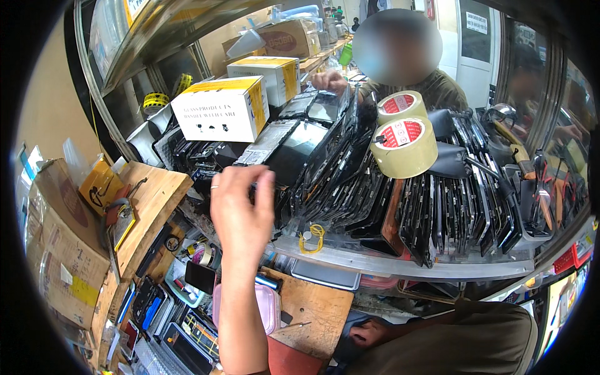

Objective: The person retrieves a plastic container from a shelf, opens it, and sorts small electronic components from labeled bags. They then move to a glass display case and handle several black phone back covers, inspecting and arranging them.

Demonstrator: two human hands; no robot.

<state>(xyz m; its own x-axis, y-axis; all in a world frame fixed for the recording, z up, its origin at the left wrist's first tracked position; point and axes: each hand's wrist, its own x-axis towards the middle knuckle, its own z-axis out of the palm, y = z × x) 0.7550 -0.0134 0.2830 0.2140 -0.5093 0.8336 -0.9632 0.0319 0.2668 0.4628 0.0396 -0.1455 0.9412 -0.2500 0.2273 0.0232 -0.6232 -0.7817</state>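
Note:
My left hand [240, 197], a ring on one finger, is raised over the near left end of a glass-topped counter [387, 262]. Its fingers bend loosely, with a dark gap by the thumb, and I see nothing held. Close by it are flat silver and black device panels [269, 142]. Rows of thin black device panels [331, 181] stand on edge to its right. My right hand [369, 332] rests low in shadow beside the wooden board; its fingers are mostly hidden. Two rolls of clear tape [409, 159] sit on the panels.
White boxes with yellow tape [215, 119] stand at the back left. Across the counter is a person, one hand [329, 81] at the far panels. A wooden ledge [153, 187] and a cardboard box [65, 231] lie left. Below are a pink container [270, 306] and a dark phone [200, 277].

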